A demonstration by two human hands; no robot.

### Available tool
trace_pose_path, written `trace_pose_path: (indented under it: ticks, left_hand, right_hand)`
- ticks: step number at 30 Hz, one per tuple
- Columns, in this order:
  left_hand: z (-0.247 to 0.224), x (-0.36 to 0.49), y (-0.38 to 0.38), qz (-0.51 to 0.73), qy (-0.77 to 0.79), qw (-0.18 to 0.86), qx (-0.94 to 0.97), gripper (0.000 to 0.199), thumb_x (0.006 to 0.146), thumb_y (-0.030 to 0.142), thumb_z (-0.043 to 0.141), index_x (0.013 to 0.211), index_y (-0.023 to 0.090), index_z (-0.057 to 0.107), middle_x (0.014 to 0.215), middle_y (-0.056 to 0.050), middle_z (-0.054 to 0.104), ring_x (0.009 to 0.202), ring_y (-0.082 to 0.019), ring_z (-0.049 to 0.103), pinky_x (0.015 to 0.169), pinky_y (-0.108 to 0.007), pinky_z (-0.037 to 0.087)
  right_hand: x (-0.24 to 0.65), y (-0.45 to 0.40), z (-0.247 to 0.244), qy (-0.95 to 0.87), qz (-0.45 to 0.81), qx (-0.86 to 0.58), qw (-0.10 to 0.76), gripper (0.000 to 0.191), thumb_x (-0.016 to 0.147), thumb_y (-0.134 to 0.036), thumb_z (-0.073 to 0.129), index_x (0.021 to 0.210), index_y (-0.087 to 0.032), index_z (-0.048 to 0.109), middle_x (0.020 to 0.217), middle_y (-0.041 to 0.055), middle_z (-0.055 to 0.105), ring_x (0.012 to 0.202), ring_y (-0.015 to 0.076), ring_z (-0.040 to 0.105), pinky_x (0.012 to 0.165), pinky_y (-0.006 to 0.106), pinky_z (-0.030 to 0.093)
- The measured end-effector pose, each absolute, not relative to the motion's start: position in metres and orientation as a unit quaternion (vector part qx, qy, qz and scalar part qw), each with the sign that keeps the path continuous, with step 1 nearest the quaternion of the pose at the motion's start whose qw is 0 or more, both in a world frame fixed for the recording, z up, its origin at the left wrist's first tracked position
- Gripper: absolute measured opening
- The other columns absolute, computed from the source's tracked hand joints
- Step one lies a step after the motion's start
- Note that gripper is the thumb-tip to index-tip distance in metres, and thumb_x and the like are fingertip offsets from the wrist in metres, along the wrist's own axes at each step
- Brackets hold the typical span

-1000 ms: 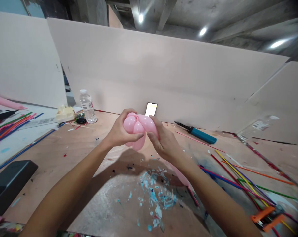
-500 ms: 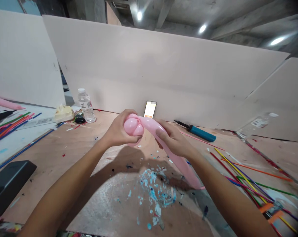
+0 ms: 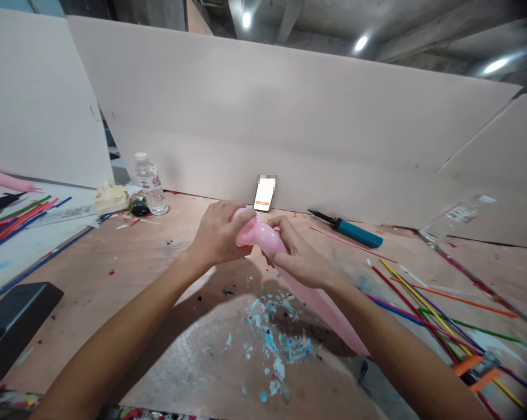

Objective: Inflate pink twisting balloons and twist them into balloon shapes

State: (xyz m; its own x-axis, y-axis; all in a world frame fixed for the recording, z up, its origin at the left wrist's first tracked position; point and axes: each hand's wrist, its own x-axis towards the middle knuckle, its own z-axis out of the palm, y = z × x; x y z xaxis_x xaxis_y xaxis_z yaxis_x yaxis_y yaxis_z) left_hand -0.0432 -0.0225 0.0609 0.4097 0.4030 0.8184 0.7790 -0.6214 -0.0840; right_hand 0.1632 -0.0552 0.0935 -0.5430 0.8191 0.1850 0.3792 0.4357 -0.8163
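Note:
A long pink modelling balloon (image 3: 309, 296) is held between both hands above the table. My left hand (image 3: 220, 232) wraps round its bunched bubbles at the left end, largely covering them. My right hand (image 3: 301, 252) grips the smooth long part just right of the bubbles, thumb on top and fingers beneath. From there the balloon's tail slants down to the right, passing under my right forearm, and its tip is hidden there.
A phone (image 3: 264, 193) leans on the white board (image 3: 255, 111). A blue hand pump (image 3: 358, 233) lies right of it. Water bottles (image 3: 151, 184) stand at left and right. Several coloured sticks (image 3: 438, 315) lie at right; a black box (image 3: 21, 326) sits at left.
My left hand has turned over the bubble cluster and now hides most of it. Both hands have moved slightly down, and the balloon's tail has shifted down and right.

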Motion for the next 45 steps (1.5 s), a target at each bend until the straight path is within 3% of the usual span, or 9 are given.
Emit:
trace_pose_path:
  ticks: [6, 14, 17, 23, 30, 34, 41, 45]
  left_hand:
    - [0.060, -0.047, -0.020, -0.395, -0.362, 0.250, -0.807, 0.053, 0.066, 0.030, 0.067, 0.114, 0.025, 0.045, 0.112, -0.007, 0.057, 0.099, -0.025, 0.052, 0.087, -0.040, 0.043]
    - [0.063, -0.046, -0.022, -0.375, -0.349, 0.243, -0.824, 0.051, 0.067, 0.030, 0.066, 0.114, 0.026, 0.046, 0.112, -0.007, 0.057, 0.100, -0.025, 0.052, 0.087, -0.040, 0.043]
    - [0.063, -0.046, -0.023, -0.373, -0.357, 0.238, -0.823, 0.050, 0.068, 0.029, 0.066, 0.113, 0.027, 0.047, 0.112, -0.007, 0.057, 0.101, -0.026, 0.052, 0.088, -0.041, 0.042]
    - [0.066, -0.044, -0.026, -0.377, -0.358, 0.201, -0.830, 0.049, 0.068, 0.028, 0.066, 0.113, 0.027, 0.047, 0.113, -0.007, 0.057, 0.102, -0.026, 0.052, 0.088, -0.041, 0.042]
    - [0.073, -0.040, -0.034, -0.373, -0.361, 0.161, -0.839, 0.054, 0.065, 0.031, 0.065, 0.116, 0.025, 0.045, 0.114, -0.007, 0.056, 0.100, -0.026, 0.053, 0.086, -0.040, 0.044]
    - [0.075, -0.037, -0.037, -0.363, -0.366, 0.128, -0.847, 0.056, 0.065, 0.031, 0.065, 0.117, 0.024, 0.044, 0.114, -0.007, 0.055, 0.100, -0.025, 0.054, 0.084, -0.039, 0.045]
    - [0.073, -0.035, -0.037, -0.349, -0.377, 0.134, -0.848, 0.052, 0.066, 0.030, 0.064, 0.114, 0.025, 0.047, 0.115, -0.007, 0.055, 0.101, -0.026, 0.053, 0.086, -0.040, 0.043]
    - [0.071, -0.033, -0.037, -0.352, -0.379, 0.143, -0.844, 0.053, 0.066, 0.030, 0.065, 0.115, 0.024, 0.047, 0.116, -0.008, 0.054, 0.101, -0.026, 0.052, 0.085, -0.040, 0.043]
  right_hand:
    - [0.161, -0.054, 0.105, -0.817, 0.334, -0.377, 0.281, 0.030, 0.096, -0.045, 0.036, 0.108, -0.022, 0.053, 0.085, 0.0015, 0.058, 0.060, 0.0104, 0.052, 0.055, 0.026, 0.040]
    - [0.166, -0.053, 0.114, -0.853, 0.183, -0.436, 0.219, 0.010, 0.088, -0.027, 0.047, 0.093, -0.020, 0.053, 0.084, 0.0024, 0.063, 0.071, 0.0152, 0.055, 0.061, 0.028, 0.036]
    - [0.163, -0.051, 0.110, -0.865, 0.180, -0.413, 0.223, 0.016, 0.090, -0.025, 0.041, 0.093, -0.021, 0.056, 0.083, 0.0016, 0.063, 0.070, 0.0147, 0.055, 0.060, 0.028, 0.035]
    - [0.160, -0.051, 0.105, -0.847, 0.214, -0.402, 0.273, 0.035, 0.096, -0.034, 0.036, 0.071, -0.020, 0.055, 0.064, -0.0006, 0.055, 0.059, 0.0116, 0.049, 0.053, 0.026, 0.032]
    - [0.160, -0.055, 0.102, -0.854, 0.019, -0.387, 0.347, 0.020, 0.089, -0.025, 0.048, 0.082, -0.019, 0.066, 0.073, 0.0023, 0.063, 0.064, 0.0134, 0.051, 0.061, 0.028, 0.034]
    - [0.163, -0.058, 0.097, -0.854, -0.085, -0.387, 0.337, 0.022, 0.090, -0.028, 0.047, 0.085, -0.021, 0.067, 0.080, 0.0051, 0.064, 0.071, 0.0163, 0.053, 0.064, 0.029, 0.034]
    - [0.163, -0.061, 0.095, -0.851, -0.037, -0.436, 0.290, 0.023, 0.090, -0.033, 0.049, 0.086, -0.021, 0.068, 0.075, 0.0045, 0.065, 0.068, 0.0167, 0.056, 0.061, 0.029, 0.035]
    - [0.161, -0.059, 0.093, -0.838, -0.014, -0.447, 0.312, 0.019, 0.087, -0.031, 0.053, 0.083, -0.022, 0.070, 0.075, 0.0036, 0.068, 0.066, 0.0163, 0.058, 0.062, 0.029, 0.036]
